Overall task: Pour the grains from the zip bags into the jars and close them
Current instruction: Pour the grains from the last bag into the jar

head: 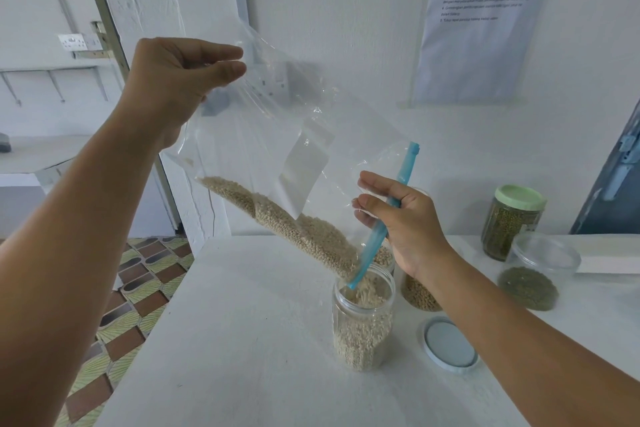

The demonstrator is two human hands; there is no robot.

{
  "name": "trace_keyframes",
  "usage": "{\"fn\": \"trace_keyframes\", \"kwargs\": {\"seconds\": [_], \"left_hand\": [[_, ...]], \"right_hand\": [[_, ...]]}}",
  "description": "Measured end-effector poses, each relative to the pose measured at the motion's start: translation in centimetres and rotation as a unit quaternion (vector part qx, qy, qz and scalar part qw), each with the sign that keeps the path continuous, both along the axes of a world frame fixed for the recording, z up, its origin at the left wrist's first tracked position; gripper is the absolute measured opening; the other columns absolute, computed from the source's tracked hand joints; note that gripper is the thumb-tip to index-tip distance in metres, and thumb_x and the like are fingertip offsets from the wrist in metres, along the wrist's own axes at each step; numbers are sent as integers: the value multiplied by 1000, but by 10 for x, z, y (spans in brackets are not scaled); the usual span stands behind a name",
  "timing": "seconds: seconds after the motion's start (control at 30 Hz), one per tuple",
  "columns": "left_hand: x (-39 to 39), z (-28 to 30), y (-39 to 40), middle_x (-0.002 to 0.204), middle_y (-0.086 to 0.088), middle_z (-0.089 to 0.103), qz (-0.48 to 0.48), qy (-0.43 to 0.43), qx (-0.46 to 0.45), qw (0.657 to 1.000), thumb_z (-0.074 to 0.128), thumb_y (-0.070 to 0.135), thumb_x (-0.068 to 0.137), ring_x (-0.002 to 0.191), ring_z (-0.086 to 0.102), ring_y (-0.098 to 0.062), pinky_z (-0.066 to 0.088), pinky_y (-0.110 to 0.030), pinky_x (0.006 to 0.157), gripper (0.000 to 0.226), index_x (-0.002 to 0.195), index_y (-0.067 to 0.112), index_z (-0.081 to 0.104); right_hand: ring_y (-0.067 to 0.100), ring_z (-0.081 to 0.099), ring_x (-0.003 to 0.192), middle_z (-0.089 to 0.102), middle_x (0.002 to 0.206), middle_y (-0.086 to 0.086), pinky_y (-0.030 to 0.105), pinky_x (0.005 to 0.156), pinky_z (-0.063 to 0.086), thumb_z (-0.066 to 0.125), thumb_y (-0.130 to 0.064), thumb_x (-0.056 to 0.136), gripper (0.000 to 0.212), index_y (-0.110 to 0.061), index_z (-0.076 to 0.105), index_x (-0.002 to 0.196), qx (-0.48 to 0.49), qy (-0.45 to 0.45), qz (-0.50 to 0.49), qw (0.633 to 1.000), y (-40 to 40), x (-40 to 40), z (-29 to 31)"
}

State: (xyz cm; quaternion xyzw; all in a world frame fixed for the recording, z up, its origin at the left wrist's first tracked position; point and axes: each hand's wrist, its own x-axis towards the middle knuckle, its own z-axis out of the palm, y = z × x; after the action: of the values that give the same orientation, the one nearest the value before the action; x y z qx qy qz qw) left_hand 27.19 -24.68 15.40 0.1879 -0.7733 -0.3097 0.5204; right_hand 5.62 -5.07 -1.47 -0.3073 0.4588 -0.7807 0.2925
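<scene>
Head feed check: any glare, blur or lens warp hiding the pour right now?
Head view: soft even daylight, no hard shadows; slight sheen on the zip bag, grains still readable; falling grains blur at the open jar mouth; wide-angle bend at the edges; wall notice text too soft to read; both hands, left hand, right hand, sharp.

Two hands, the left hand (180, 80) and the right hand (401, 218), hold one zip bag (277, 121). On the table (242, 340) stand four jars (362, 319) (417, 295) (512, 222) (533, 274), one capped green, with one loose lid (448, 345). One printed sheet (485, 21) hangs on the wall.
</scene>
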Motion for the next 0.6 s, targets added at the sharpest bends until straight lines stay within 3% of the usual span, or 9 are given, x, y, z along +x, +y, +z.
{"fn": "trace_keyframes", "kwargs": {"seconds": [0.6], "left_hand": [[-4, -3, 1, 76, 23, 75, -15, 5, -1, 1000, 84, 30, 86, 69, 64, 3, 46, -10, 65, 31, 115, 23, 78]], "right_hand": [[27, 75, 101, 75, 123, 3, 33, 86, 62, 75, 6, 89, 32, -12, 78, 116, 6, 3, -4, 1000, 2, -1, -1]]}}
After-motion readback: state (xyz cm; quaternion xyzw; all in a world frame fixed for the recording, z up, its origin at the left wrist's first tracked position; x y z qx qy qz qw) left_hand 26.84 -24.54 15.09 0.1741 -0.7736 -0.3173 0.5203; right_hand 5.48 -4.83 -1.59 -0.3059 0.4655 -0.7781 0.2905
